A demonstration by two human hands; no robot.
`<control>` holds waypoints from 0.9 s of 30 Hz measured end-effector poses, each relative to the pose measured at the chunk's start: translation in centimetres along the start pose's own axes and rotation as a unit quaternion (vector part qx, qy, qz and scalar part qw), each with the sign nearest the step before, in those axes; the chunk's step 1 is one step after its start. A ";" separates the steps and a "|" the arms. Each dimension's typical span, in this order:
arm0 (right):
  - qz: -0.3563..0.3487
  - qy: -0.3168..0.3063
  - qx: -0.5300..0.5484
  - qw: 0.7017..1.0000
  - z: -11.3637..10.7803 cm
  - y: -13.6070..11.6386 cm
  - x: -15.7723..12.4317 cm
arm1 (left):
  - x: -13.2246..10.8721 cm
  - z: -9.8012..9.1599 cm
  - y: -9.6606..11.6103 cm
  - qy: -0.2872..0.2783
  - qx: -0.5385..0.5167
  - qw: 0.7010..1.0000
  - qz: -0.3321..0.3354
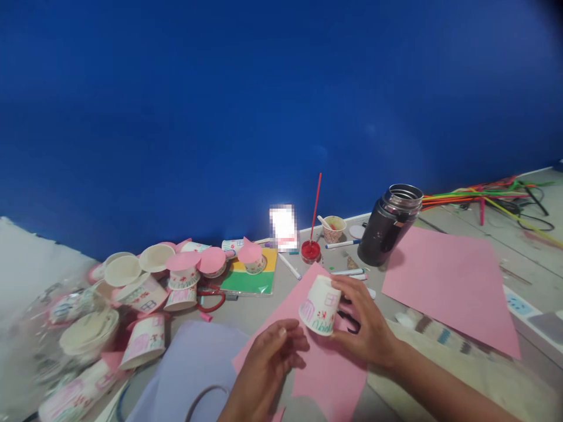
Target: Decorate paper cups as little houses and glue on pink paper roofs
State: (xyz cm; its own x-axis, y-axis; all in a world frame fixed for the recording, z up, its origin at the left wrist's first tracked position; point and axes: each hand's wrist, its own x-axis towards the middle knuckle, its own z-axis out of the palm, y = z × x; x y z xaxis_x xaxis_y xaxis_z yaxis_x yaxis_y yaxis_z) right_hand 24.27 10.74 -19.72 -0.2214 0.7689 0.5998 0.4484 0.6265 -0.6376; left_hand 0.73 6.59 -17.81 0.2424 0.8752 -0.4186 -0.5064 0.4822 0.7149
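White cup [317, 302], inverted, w/ purp., red, grn drawings [325, 316].

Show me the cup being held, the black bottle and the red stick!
Held cup [321, 306]: head view, middle of its side.
Black bottle [383, 231]: head view, its dark body.
Red stick [316, 207]: head view, halfway along.

More than ten cups [143, 343] are crowding the lower left; two hands [367, 331] are showing lower centre, one bottle [383, 234] right.
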 end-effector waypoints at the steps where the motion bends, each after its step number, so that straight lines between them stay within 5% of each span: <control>1: -0.009 0.007 -0.007 1.000 0.0 0.1 0.0 | 0.1 -0.1 -0.3 -0.015 -0.010 1.000 -0.021; 7: -0.065 -0.028 -0.040 0.997 0.6 -0.1 0.0 | 0.8 0.1 -3.1 -0.068 -0.075 0.994 -0.043; 18: -0.097 -0.055 -0.022 0.994 0.5 -0.1 0.0 | -0.1 1.2 -1.8 0.010 -0.068 0.997 -0.035; 21: -0.042 -0.045 0.002 0.998 0.0 0.0 0.1 | 0.1 1.3 -1.4 0.036 -0.082 0.996 -0.023; 27: 0.184 0.053 -0.083 0.978 -2.4 2.0 1.7 | 0.7 0.5 -0.1 0.099 -0.094 0.990 0.047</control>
State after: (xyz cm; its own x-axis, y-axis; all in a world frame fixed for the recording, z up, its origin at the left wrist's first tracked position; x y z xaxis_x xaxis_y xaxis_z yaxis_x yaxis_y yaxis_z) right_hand 26.85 13.01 -18.76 0.0685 0.9154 0.3968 0.6175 0.2735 -0.7375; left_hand 1.36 7.21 -17.89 0.0294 0.8825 -0.4695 -0.6690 0.3664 0.6467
